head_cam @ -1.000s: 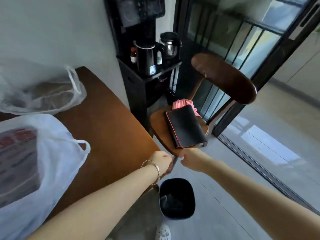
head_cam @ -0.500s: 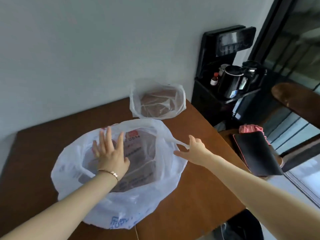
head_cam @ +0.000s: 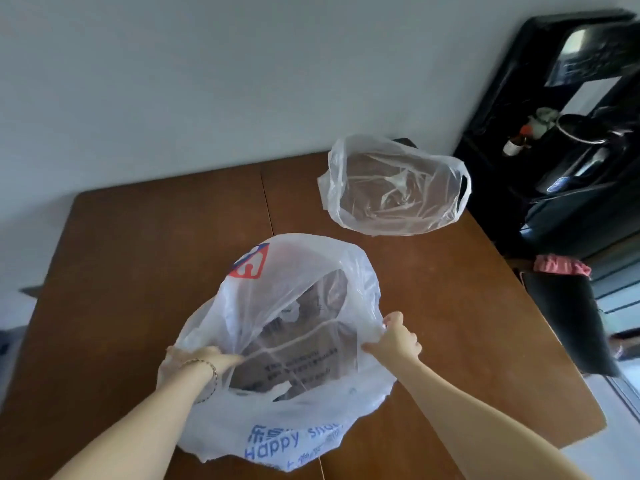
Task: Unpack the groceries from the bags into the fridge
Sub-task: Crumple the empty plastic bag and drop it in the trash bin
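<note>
Brown wooden worktop point(head_cam: 138, 271) shoved up against a plain pale wall point(head_cam: 207, 81), that was the whole stage. Between the hands sat the white printed plastic shopping bag point(head_cam: 304, 438), resting on the worktop. The left hand point(head_cam: 194, 358) gripped one side of the mouth, partly veiled by the film. The right hand point(head_cam: 398, 337) pinched the opposite rim, and together they held it wide. Inside lay a brownish packet with printed text point(head_cam: 294, 355); couldn't tell what it was.

What I'd have worried about: that film looked thin, so tugging the rim harder could've stretched or split it. With both hands on the rim nothing steadied the base, so the bag could've slid toward the person and dumped stuff. Letting go with one hand to reach in would probably have let the mouth flop shut.

Beyond the right hand a clear plastic bag point(head_cam: 394, 188) slumped on the worktop, well apart from the first. Further out that side stood a black appliance stand point(head_cam: 554, 188) with a dark kettle point(head_cam: 581, 133). No fridge in view at all.
</note>
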### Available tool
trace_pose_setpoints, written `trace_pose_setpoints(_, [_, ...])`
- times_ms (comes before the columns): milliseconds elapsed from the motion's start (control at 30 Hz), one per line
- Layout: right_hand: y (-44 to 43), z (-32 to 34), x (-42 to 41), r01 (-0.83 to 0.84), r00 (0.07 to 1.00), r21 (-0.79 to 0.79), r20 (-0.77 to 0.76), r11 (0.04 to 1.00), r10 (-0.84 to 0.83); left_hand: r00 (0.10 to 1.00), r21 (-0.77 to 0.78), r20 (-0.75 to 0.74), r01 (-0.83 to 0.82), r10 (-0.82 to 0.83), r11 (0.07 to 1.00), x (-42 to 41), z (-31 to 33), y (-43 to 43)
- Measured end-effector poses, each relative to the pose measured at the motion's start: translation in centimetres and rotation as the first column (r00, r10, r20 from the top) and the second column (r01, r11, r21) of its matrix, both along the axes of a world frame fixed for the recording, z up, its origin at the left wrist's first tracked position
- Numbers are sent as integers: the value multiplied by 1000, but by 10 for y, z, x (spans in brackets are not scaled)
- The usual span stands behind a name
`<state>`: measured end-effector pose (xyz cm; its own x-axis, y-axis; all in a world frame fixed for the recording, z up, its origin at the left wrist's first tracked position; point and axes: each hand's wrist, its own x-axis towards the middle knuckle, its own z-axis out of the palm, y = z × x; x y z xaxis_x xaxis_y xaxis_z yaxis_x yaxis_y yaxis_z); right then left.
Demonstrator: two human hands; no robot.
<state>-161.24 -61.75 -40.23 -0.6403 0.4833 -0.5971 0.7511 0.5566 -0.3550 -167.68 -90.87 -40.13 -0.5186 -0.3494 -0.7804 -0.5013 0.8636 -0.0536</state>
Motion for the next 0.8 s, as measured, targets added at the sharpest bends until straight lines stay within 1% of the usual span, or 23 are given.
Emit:
trace_pose_setpoints(33, [1,1,1,48,998,-101,-41,994,-52,1000,33,-7,5,-5,999,6,-2,1])
trace_pose_setpoints(100, [3,5,4,139,987,-288,-43,947,-158,995,1,-98,10,-10,1000,14,-1,-1])
trace_pose_setpoints(133, [5,6,7,130,989,-336,-22,933,-145,990,-33,-141,6,-11,999,18,7,-2])
trace_pose_setpoints(167, [7,8,10,97,994,-347,-8,933,-107,984,-43,-180,-13,6,999,21,15,-1])
trace_pose_setpoints(233, [10,10,17,63,997,-330,-24,942,-75,971,-3,-225,-83,81,997,30,24,2])
trace_pose_setpoints(267, [11,14,20,45,996,-321,-54,946,-65,957,35,-249,-145,149,989,34,30,6])
trace_pose_setpoints(300, [12,20,22,9,995,-299,-89,954,-37,925,104,-273,-245,265,964,35,32,8])
trace_pose_setpoints(333, [13,27,24,-57,992,-260,-121,964,26,885,163,-270,-345,378,924,38,38,12])
trace_pose_setpoints(367, [13,36,25,-141,985,-206,-126,968,116,853,212,-259,-407,453,888,42,42,16])
trace_pose_setpoints(400, [13,45,26,-229,970,-143,-116,963,213,852,244,-242,-411,465,879,46,46,20])
trace_pose_setpoints(467, [5,68,29,-362,927,-61,-129,930,352,865,334,-270,-328,423,884,54,59,34])
trace_pose_setpoints(500, [-2,78,32,-416,900,-59,-173,908,401,853,389,-294,-304,430,869,59,68,44])
trace_pose_setpoints(533, [-11,90,37,-489,859,-82,-221,868,463,838,458,-292,-300,461,836,64,79,54])
trace_pose_setpoints(567, [-23,100,43,-543,828,-157,-260,825,496,811,548,-261,-322,524,772,68,87,65])
trace_pose_setpoints(600, [-34,111,49,-570,816,-264,-291,778,499,769,654,-176,-376,615,657,71,93,76])
trace_pose_setpoints(633, [-45,118,55,-583,811,-356,-315,731,493,710,745,-53,-440,702,502,74,104,87])
trace_pose_setpoints(667, [-55,124,59,-605,795,-393,-346,692,499,633,806,87,-499,769,319,77,112,99])
trace_pose_setpoints(700, [-62,127,63,-639,767,-362,-373,679,522,565,829,174,-525,807,190,80,119,108])
trace_pose_setpoints(733, [-67,127,65,-666,737,-287,-395,688,549,537,835,223,-536,814,125,83,127,114])
trace_pose_setpoints(767, [-68,125,66,-687,702,-192,-427,701,570,552,834,252,-541,795,111,87,137,117])
trace_pose_setpoints(800, [-69,123,67,-705,646,-80,-483,705,592,584,832,266,-541,767,124,90,144,117])
